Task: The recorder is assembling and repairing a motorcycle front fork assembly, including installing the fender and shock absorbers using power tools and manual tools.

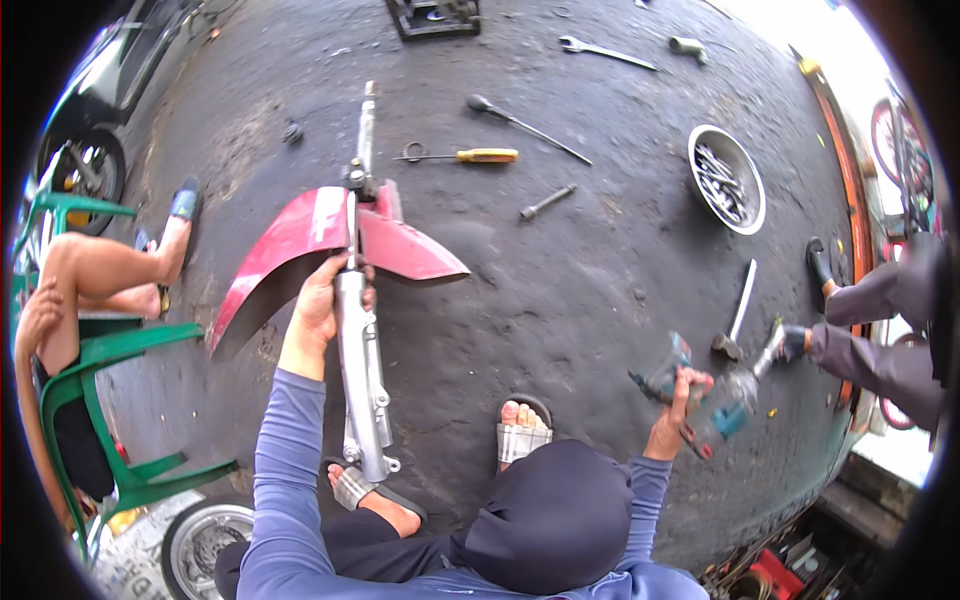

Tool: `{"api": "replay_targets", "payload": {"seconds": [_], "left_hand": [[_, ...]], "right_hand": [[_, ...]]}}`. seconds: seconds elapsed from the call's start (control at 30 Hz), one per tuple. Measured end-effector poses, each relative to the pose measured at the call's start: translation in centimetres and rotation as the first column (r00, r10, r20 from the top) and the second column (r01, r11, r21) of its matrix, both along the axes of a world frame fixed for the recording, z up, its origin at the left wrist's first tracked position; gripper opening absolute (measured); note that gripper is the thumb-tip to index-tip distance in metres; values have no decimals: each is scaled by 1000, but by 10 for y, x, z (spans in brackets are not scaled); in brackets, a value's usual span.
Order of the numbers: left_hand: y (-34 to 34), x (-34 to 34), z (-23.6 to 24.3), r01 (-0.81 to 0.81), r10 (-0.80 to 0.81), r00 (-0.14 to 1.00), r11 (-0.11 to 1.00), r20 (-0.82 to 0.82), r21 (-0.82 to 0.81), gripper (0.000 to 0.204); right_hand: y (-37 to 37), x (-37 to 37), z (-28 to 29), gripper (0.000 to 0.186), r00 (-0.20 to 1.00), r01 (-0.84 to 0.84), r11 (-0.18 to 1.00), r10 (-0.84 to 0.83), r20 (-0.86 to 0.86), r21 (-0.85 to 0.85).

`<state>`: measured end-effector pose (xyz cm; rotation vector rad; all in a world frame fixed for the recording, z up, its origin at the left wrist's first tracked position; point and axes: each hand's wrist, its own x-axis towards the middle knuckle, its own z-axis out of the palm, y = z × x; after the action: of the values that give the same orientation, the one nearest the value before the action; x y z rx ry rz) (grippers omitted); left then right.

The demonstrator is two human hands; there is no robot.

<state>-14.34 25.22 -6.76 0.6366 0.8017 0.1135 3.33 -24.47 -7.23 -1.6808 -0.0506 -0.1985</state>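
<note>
My left hand point(322, 300) is wrapped round the motorcycle front fork point(360, 370), just below the red fender point(290, 232) fixed to it. The fork lies lengthwise in front of me, its silver lower end beside my left sandal. Out to the right, my right hand point(677, 412) has its fingers closed on a teal and grey power tool point(728, 405). The exact kind of tool is not clear. Beyond the fender is a yellow-handled screwdriver point(487, 156) with a small ring by its tip.
Scattered on the dark floor are a hammer point(738, 318), a socket bar point(548, 203), a black-handled screwdriver point(530, 128) and a wrench point(608, 52). A metal bowl point(758, 205) holds bolts. Someone sits on a green chair point(140, 345) at left; another person's legs point(870, 335) reach in at right.
</note>
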Motion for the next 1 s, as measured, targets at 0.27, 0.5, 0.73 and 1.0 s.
{"api": "replay_targets", "payload": {"seconds": [0.27, 0.5, 0.73, 1.0], "left_hand": [[-1, -3, -9, -22, 22, 999, 1000, 48, -3, 30], [-1, -4, -2, -35, 37, 998, 998, 56, -46, 31], [-3, 4, 8, -46, 46, 998, 999, 32, 3, 25], [-3, 3, 10, -51, 51, 999, 999, 20, 16, 24]], "right_hand": [[181, 85, 2, 24, 644, -757, 641, 765, -25, 127], [319, 121, 61, 32, 290, -957, 282, 933, -212, -66], [385, 141, 104, 25, 178, -974, 96, 882, -437, -203], [439, 123, 173, 32, 134, -800, -157, 893, -429, -579]]}}
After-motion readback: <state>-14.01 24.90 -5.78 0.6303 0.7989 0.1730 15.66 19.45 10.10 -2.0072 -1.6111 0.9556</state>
